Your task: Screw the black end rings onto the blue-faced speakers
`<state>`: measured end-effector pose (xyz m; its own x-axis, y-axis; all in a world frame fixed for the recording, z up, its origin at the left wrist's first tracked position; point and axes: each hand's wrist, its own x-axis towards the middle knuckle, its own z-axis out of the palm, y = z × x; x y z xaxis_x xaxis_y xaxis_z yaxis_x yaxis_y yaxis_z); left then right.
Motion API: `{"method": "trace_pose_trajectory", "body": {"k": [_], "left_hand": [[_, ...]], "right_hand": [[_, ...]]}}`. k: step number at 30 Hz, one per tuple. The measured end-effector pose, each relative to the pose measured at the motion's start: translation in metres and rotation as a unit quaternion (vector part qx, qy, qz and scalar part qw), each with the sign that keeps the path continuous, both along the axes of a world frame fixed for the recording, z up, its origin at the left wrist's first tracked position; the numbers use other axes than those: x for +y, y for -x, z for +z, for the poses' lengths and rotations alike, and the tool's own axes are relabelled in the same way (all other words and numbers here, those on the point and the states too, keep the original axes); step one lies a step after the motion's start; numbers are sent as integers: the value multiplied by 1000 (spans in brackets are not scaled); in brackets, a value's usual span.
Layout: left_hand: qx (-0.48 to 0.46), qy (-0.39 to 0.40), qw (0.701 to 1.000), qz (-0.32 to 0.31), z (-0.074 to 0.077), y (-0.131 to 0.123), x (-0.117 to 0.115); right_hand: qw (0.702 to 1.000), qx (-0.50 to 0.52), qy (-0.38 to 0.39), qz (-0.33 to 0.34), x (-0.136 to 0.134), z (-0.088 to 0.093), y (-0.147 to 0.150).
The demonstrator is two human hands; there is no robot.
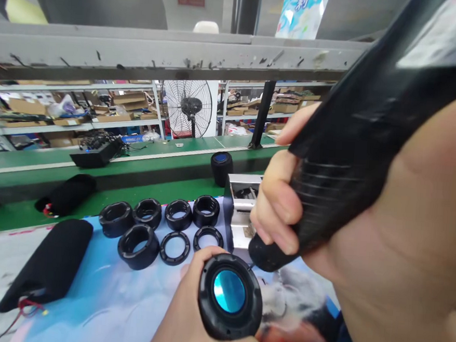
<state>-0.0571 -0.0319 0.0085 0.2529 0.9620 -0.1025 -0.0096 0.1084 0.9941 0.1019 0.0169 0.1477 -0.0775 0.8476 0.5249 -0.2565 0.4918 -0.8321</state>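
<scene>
Fingers of L hand (181, 306) closed round black round speaker housing (207, 300), blue mirrored centre facing up toward camera, axis roughly to viewer; R hand (275, 211) gripping black electric screwdriver (341, 168), nose just beside housing rim, upper R of it. Black rubber rings (123, 247) in rows upper L on printed mat (97, 308); metal fixture (243, 203) behind housing

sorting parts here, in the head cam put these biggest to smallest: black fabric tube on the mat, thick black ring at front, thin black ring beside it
1. Black fabric tube
2. Thick black ring
3. Thin black ring

The two rings lie at about the same distance from the camera, so their order looks safe.
</scene>
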Motion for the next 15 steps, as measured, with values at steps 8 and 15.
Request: {"method": "trace_pose_trajectory", "body": {"k": [8, 15], "left_hand": [[6, 37, 999, 17, 7, -6, -2], [-19, 23, 1000, 11, 9, -6, -3]], "right_hand": [[994, 8, 29, 108, 6, -12, 10], [988, -1, 62, 142, 5, -15, 13]]}}
